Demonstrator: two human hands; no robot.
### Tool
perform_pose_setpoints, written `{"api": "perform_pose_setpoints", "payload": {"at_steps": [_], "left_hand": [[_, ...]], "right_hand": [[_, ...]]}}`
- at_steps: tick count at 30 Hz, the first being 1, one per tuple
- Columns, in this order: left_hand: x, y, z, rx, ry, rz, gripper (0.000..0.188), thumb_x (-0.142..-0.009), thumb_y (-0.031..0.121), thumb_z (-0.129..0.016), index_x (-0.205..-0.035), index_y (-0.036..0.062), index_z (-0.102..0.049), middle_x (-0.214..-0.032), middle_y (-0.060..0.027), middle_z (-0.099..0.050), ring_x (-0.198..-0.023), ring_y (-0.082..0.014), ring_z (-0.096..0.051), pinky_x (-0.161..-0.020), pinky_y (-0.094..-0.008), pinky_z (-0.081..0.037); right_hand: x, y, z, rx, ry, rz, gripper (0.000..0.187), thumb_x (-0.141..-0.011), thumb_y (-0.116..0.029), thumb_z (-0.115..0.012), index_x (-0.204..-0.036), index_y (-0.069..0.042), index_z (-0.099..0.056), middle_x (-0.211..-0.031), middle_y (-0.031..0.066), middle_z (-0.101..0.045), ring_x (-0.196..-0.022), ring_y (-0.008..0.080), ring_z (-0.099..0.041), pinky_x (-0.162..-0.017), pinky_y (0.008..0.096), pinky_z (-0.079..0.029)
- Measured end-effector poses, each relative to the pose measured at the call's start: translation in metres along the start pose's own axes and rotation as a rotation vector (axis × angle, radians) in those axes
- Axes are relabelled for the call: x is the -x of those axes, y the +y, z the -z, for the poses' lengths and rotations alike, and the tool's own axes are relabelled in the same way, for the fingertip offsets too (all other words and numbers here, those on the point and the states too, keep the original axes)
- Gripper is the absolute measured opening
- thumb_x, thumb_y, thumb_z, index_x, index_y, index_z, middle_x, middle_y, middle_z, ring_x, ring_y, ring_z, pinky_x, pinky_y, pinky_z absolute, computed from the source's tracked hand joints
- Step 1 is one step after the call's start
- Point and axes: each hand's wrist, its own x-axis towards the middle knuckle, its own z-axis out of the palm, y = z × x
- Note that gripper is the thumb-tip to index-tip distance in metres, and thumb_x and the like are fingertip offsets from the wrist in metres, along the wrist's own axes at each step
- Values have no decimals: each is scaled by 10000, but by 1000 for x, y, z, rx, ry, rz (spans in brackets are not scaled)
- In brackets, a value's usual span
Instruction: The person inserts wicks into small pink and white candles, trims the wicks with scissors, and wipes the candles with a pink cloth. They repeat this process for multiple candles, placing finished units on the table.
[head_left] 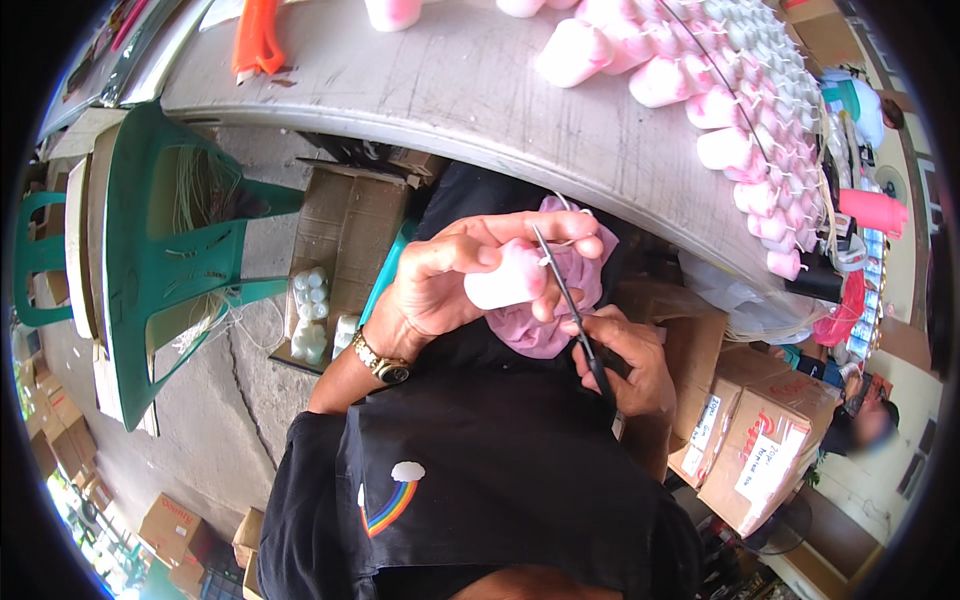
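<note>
My left hand (437, 270) is closed around a short white candle (505, 280) with a pink-tinted end. A small white wick sticks out of that pink end, which points right. My right hand (632, 360) grips a long thin black tool (562, 283) with a narrow pointed blade; I cannot tell whether it is a knife or scissors. Its blade lies across the candle's wick end, close to the wick. Under both hands a crumpled pink cloth (535, 338) rests on my dark-clothed lap.
Many pink-and-white candles (722, 150) stand in rows on the grey table (430, 110), beside an orange-handled tool (258, 42). A green chair (185, 260) is at left, near an open carton (335, 230) with white candles. Cardboard boxes (760, 440) are stacked at right; other people are beyond.
</note>
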Motion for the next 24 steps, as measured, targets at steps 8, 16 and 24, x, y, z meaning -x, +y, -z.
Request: {"api": "perform_pose_setpoints", "payload": {"at_steps": [8, 16, 24], "left_hand": [[0, -3, -3, -62, 4, 26, 800, -742, 275, -582, -1407, -123, -385, -1380, -237, -488, -917, -298, -646, -851, -368, -505], [3, -4, 0, -85, 22, 3, 790, -747, 288, -577, -1390, -136, -401, -1358, -220, -523, -949, -265, -640, -901, -355, -487], [6, 25, -40, -786, 232, -322, 676, -761, 75, -600, -1408, -46, -445, -1367, -168, -495, -951, -187, -622, -967, -336, -437]], "right_hand": [[-11, -8, -6, -275, 11, -80, 546, -703, -215, -716, -1189, 2, -593, -815, 64, -612, -760, 184, -578, -737, 323, -451], [-5, -25, -3, -225, 121, -185, 484, -729, -109, -725, -1190, -6, -616, -800, 53, -612, -716, 161, -595, -689, 292, -470], [-30, -63, 69, 998, 467, 24, 520, -716, -5, -709, -1216, -63, -580, -1010, 114, -627, -949, 304, -577, -861, 418, -436]]}}
